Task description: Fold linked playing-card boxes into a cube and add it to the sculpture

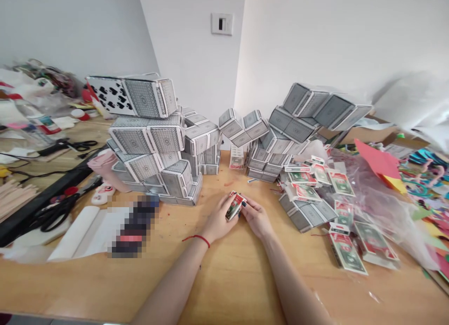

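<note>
A small red and green playing card box [234,207] is held low over the middle of the table. My left hand [218,222], with a red string at the wrist, wraps round its left side. The fingers of my right hand [257,217] close on its right edge. Beyond them rise stacks of grey-patterned blocks that look built from playing cards: a tall stack [147,138] on the left and a leaning stack [294,114] on the right. One grey block [308,213] lies nearer, to the right of my right hand.
Several red and green card boxes [348,254] lie at the right beside clear plastic wrap [393,222] and coloured paper [379,163]. On the left are black-handled scissors [58,213], a white paper roll [75,231] and a black bar [31,213]. A wall stands behind.
</note>
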A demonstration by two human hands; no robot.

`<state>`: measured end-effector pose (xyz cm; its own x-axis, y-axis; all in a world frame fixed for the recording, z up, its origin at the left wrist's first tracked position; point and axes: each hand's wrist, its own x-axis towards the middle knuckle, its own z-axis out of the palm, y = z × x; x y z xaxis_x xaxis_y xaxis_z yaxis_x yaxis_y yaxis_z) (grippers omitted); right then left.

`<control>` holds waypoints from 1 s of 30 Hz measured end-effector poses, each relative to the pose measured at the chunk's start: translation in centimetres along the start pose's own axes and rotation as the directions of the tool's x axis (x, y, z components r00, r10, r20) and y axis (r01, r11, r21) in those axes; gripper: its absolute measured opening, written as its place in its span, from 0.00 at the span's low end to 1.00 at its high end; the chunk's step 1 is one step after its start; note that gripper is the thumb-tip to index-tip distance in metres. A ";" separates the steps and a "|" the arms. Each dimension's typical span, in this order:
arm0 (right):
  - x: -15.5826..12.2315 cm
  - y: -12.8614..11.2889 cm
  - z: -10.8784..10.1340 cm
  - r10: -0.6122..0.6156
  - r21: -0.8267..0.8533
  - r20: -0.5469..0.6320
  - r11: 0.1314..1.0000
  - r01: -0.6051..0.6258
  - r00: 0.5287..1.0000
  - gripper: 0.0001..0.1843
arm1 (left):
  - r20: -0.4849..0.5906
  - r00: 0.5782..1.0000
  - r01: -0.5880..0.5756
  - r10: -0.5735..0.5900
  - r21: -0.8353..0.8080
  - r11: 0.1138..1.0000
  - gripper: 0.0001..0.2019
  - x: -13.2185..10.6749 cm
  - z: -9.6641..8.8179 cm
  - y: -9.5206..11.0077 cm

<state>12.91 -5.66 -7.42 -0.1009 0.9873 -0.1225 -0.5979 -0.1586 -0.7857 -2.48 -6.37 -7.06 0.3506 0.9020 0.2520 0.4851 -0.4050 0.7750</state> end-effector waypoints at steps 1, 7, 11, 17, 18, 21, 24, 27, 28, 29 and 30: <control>0.0 -0.1 0.1 0.001 0.001 0.004 1.000 -0.001 1.000 0.21 | -0.002 1.000 0.004 -0.004 0.003 1.000 0.32 0.0 0.0 -0.1; 0.0 -0.2 0.2 0.029 0.009 0.019 1.000 -0.030 0.999 0.20 | -0.019 1.000 0.006 -0.006 0.018 1.000 0.34 0.0 0.0 -0.6; 0.0 0.0 0.1 0.038 0.026 0.010 0.999 -0.038 0.999 0.19 | -0.039 0.999 0.005 -0.004 0.010 1.000 0.34 0.1 0.2 -0.5; 0.0 0.0 0.0 0.031 0.020 0.025 0.999 -0.032 0.999 0.18 | -0.054 0.998 0.033 -0.041 -0.141 0.990 0.31 0.2 -0.2 -0.4; 0.0 0.0 0.0 0.033 0.019 0.024 0.999 -0.033 0.999 0.18 | -0.044 0.998 0.036 -0.045 -0.186 0.982 0.30 0.3 -0.4 -0.4; -0.1 -0.1 -0.1 0.046 0.021 0.028 0.999 -0.046 0.999 0.20 | -0.004 0.998 0.051 -0.056 -0.317 0.947 0.28 0.4 -0.9 -0.2; -0.2 -0.1 -0.1 0.045 0.027 0.050 0.999 -0.047 0.998 0.21 | 0.008 0.996 0.082 -0.086 -0.390 0.917 0.27 0.5 -1.2 0.1; -0.1 0.0 -0.2 0.029 0.010 0.031 1.000 -0.029 0.999 0.19 | 0.018 0.996 0.089 -0.090 -0.420 0.903 0.26 0.5 -1.2 0.2; 0.0 0.0 -0.2 0.025 0.003 0.022 1.000 -0.025 0.999 0.18 | 0.022 0.996 0.088 -0.088 -0.424 0.901 0.26 0.6 -1.2 0.2; 0.0 0.1 -0.2 0.022 -0.003 0.016 1.000 -0.022 1.000 0.18 | 0.026 0.996 0.089 -0.086 -0.426 0.900 0.26 0.6 -1.2 0.2; 0.0 0.1 -0.2 0.020 -0.006 0.012 1.000 -0.020 1.000 0.17 | 0.029 0.996 0.091 -0.088 -0.426 0.900 0.26 0.6 -1.2 0.1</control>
<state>13.03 -5.65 -7.63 -0.1227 0.9838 -0.1310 -0.5910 -0.1785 -0.7867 -3.19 -5.70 -6.13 0.3294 0.9294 0.1664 0.1277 -0.2185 0.9675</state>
